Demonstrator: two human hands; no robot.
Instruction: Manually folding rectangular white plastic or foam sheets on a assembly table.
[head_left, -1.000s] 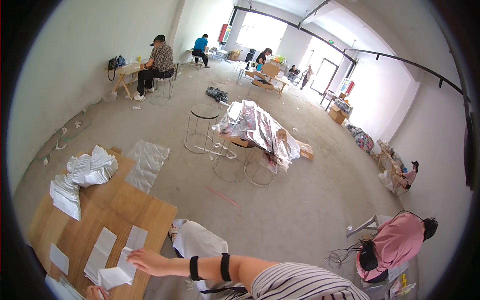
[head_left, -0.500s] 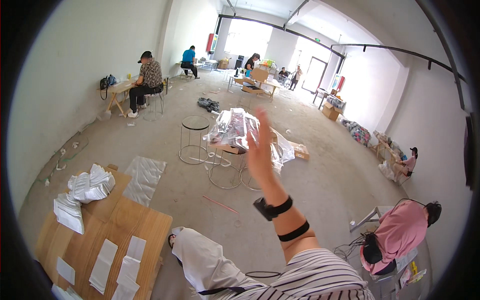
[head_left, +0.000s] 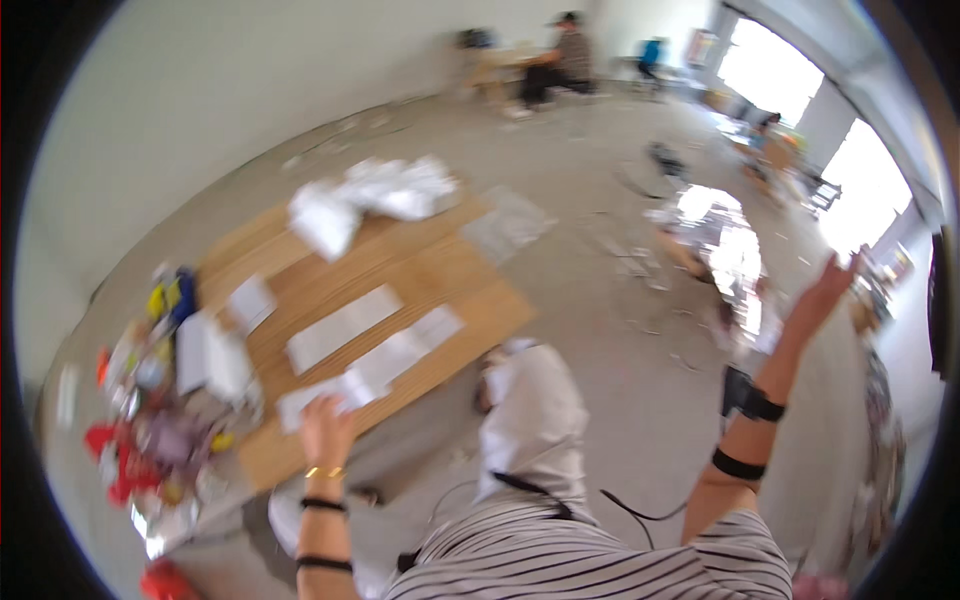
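Observation:
My left hand (head_left: pixel 327 432) is at the near edge of a wooden table (head_left: pixel 480 300), over the end of a folded white sheet (head_left: pixel 295 405). Motion blurs its fingers, so whether they grip the sheet is unclear. Two more white strips, one a long strip (head_left: pixel 345 328) and the other an overlapping strip (head_left: pixel 405 352), lie beyond it, along with a small white piece (head_left: pixel 252 302). Bunched white stacks (head_left: pixel 400 188) sit at the table's far side. Off to the right, my right hand (head_left: pixel 825 295) is raised in the air, fingers spread, holding nothing.
A colourful heap (head_left: pixel 165 440) of bags and small items crowds the table's left end. Clear plastic sheeting (head_left: pixel 508 222) lies on the floor. Shiny plastic packages (head_left: pixel 725 250) are piled beyond my right arm. A person (head_left: pixel 570 60) sits at a far table.
My view has swung left, bringing the table toward the middle and my left hand into sight. The right hand stays raised and open, now farther right in the picture.

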